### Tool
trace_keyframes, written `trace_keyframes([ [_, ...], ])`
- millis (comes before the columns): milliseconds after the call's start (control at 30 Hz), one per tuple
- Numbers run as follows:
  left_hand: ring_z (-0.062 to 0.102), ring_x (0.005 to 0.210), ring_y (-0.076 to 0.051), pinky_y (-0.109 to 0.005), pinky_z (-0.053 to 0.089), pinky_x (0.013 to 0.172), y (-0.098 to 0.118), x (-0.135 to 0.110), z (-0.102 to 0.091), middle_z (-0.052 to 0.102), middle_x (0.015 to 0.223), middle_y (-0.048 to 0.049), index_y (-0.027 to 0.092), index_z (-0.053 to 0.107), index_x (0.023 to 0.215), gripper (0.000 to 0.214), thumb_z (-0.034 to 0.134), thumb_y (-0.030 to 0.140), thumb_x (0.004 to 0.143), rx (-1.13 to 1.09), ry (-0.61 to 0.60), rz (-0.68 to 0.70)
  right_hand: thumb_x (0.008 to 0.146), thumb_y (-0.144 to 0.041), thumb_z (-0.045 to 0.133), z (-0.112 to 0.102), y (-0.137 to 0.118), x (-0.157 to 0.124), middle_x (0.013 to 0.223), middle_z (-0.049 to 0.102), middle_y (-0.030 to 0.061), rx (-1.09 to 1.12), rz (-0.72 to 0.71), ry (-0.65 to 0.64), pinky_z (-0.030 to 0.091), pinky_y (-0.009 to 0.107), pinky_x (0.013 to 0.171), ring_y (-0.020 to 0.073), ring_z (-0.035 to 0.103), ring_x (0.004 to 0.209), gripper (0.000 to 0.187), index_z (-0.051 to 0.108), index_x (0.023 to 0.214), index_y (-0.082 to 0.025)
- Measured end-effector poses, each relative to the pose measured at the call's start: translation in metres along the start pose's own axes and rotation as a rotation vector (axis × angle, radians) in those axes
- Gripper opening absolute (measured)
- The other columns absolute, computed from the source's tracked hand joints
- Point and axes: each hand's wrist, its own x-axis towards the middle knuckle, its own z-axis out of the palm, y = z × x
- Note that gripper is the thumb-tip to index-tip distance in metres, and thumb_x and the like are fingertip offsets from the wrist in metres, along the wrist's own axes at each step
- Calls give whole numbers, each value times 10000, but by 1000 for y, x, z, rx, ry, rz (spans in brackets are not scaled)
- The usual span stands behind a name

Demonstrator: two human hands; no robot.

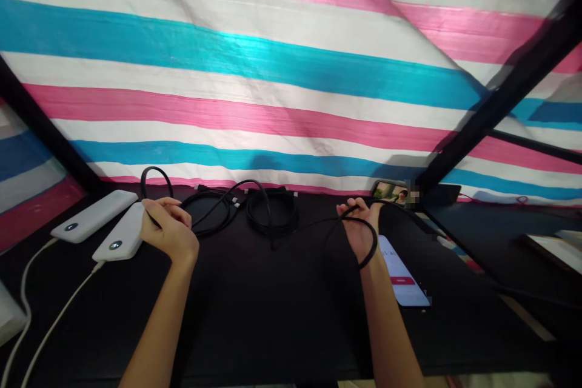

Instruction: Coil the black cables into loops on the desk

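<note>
Black cable (376, 241) loops loosely between the left hand (169, 229) and right hand (361, 224), fingers curled around it.

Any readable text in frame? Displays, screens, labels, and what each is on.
Nothing is legible enough to quote.
White power bank: lit display too small to read.
Second white power bank: lit display too small to read.
Phone lying flat: screen text and red button too small to read.
Propped phone: picture, no readable text.

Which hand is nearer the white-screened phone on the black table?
Right: the right hand sits beside the white-screened phone; the left hand is far across the black table.
</note>
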Motion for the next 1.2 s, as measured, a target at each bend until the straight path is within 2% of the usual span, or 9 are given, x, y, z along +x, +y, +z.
trace_keyframes([
  [167,285,285,-66,-213,204,329,-3,-8,3,329,357,78,170,497,625,445,351,473,917,24,-37,6,617,-577,721,7,10,-9,632,552,-82,-213,6,-12,546,226,574,86,608,470,448,461,642,-214],
  [333,315,321,-57,-203,220,377,-1,-21,4,358,377,66,152,525,648,456,311,440,929,79,-194,1,663,-547,702,11,18,-16,728,582,-64,-406,16,-104,500,194,456,76,600,446,384,536,738,-209],
  [433,322,334,-58,-204,230,390,1,-24,3,373,394,59,147,533,656,461,293,426,933,106,-242,-11,709,-547,662,12,19,-19,780,622,-38,-528,49,-171,520,229,495,103,626,475,358,553,767,-211],
  [567,318,339,-58,-203,235,397,1,-23,3,352,393,65,148,534,657,452,300,419,933,132,-235,-14,742,-505,656,10,21,-18,863,670,13,-662,-20,-248,520,258,608,174,693,677,315,623,865,-217],
  [733,313,336,-57,-203,228,393,1,-21,3,352,387,66,148,535,662,449,304,415,940,174,-196,24,789,-457,631,6,26,-13,888,704,42,-714,-249,-283,466,381,900,221,663,919,255,646,895,-225],
  [833,311,328,-53,-198,229,390,2,-19,3,346,390,71,150,528,675,453,281,417,945,199,-155,29,811,-450,606,5,27,-10,994,696,61,-733,-344,-252,434,402,955,225,638,985,254,655,902,-218],
  [967,295,322,-50,-199,211,386,4,-16,2,323,396,79,156,515,681,452,263,423,945,199,-100,36,790,-481,616,4,24,-9,961,707,65,-619,-336,-154,469,414,916,233,660,946,294,642,881,-203],
  [1067,293,327,-55,-206,219,390,5,-15,2,321,395,76,160,510,661,449,271,416,942,189,-74,66,778,-499,624,9,19,-13,913,718,51,-537,-283,-135,496,399,881,223,679,902,298,605,848,-210],
  [1200,302,337,-59,-209,233,399,4,-19,1,334,407,71,164,507,662,422,284,399,932,201,-142,82,768,-494,639,17,17,-19,883,719,23,-522,-282,-160,486,371,912,203,685,902,283,571,787,-220],
])
